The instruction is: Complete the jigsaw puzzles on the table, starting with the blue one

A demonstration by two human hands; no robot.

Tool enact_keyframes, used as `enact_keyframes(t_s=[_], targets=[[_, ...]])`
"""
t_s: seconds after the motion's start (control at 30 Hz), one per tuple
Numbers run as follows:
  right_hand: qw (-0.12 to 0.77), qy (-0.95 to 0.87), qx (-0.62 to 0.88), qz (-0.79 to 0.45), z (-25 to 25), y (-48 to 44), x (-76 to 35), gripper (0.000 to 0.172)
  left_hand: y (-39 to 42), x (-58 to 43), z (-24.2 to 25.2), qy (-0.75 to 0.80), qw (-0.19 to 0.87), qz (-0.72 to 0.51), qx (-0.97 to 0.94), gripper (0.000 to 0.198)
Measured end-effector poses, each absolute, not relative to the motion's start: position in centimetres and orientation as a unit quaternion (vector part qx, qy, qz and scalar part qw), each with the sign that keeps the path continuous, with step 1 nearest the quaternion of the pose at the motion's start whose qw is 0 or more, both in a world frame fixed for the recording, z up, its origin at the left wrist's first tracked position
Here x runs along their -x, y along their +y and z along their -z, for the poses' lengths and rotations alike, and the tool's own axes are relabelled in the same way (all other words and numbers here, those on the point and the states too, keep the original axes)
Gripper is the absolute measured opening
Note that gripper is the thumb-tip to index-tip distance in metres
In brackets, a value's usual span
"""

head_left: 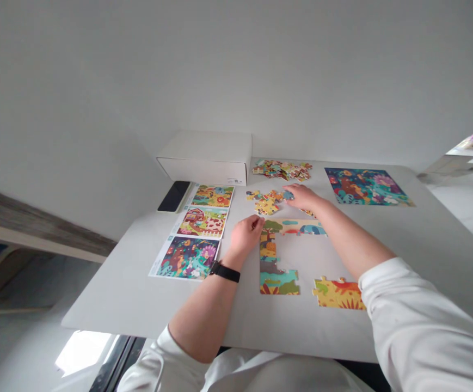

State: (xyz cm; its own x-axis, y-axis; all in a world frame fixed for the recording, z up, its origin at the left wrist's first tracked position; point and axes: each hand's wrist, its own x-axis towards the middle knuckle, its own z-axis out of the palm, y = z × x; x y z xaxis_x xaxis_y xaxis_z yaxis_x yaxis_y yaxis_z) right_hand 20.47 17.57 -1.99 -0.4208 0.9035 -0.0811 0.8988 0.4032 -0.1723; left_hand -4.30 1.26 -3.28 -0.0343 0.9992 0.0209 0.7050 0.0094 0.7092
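Observation:
A partly joined jigsaw puzzle (268, 265) lies in front of me, with its left side and part of its top edge linked. My left hand (246, 235) rests by the top left corner with its fingers curled together; whatever is between them is hidden. Beyond the frame is a small group of loose puzzle pieces (266, 204). My right hand (303, 197) reaches over this group, fingertips pinched at a blue puzzle piece (288, 195). A joined yellow section (338, 294) with a red animal lies apart at the lower right, partly covered by my right sleeve.
A pile of more pieces (283, 170) lies at the back beside a white box (207, 163). To the left are a phone (174, 196) and a sheet with three pictures (202, 222). A finished dark blue puzzle (367, 186) lies at the back right. A wall stands behind the table.

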Motion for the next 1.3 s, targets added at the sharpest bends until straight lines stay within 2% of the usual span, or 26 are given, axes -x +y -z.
enact_keyframes(t_s=[0.3, 0.4, 0.53, 0.63, 0.73, 0.87, 1.1, 1.2, 1.3], targets=[[-0.007, -0.827, 0.556, -0.083, 1.5, 17.9, -23.0, 0.065, 1.3, 4.2, 3.4, 0.66, 0.257, -0.286, -0.646, 0.039], [0.042, -0.833, 0.546, -0.08, 1.6, 17.2, -21.8, 0.058, 1.3, 4.2, 3.4, 0.66, 0.256, -0.29, -0.644, 0.038], [0.123, -0.886, 0.432, -0.116, 2.2, 15.7, -18.4, 0.051, 1.2, 4.2, 3.2, 0.647, 0.273, -0.334, -0.628, 0.035], [0.105, -0.905, 0.391, -0.129, 2.4, 14.8, -16.3, 0.054, 1.5, 4.3, 3.5, 0.625, 0.279, -0.402, -0.608, 0.027], [0.084, -0.9, 0.412, -0.118, 2.3, 14.6, -16.0, 0.052, 1.8, 4.5, 3.9, 0.624, 0.265, -0.442, -0.588, 0.021], [0.076, -0.88, 0.458, -0.098, 2.2, 15.3, -18.3, 0.05, 1.9, 4.7, 4.3, 0.63, 0.229, -0.462, -0.581, 0.028], [0.05, -0.843, 0.53, -0.075, 1.2, 15.5, -21.4, 0.044, 1.6, 4.3, 4.6, 0.619, 0.213, -0.403, -0.64, 0.04], [0.074, -0.861, 0.497, -0.078, 0.9, 15.0, -20.0, 0.043, 1.6, 4.3, 4.8, 0.62, 0.201, -0.386, -0.653, 0.04], [0.057, -0.884, 0.456, -0.089, 1.0, 14.5, -18.1, 0.044, 1.7, 4.4, 4.9, 0.619, 0.193, -0.374, -0.663, 0.041]])
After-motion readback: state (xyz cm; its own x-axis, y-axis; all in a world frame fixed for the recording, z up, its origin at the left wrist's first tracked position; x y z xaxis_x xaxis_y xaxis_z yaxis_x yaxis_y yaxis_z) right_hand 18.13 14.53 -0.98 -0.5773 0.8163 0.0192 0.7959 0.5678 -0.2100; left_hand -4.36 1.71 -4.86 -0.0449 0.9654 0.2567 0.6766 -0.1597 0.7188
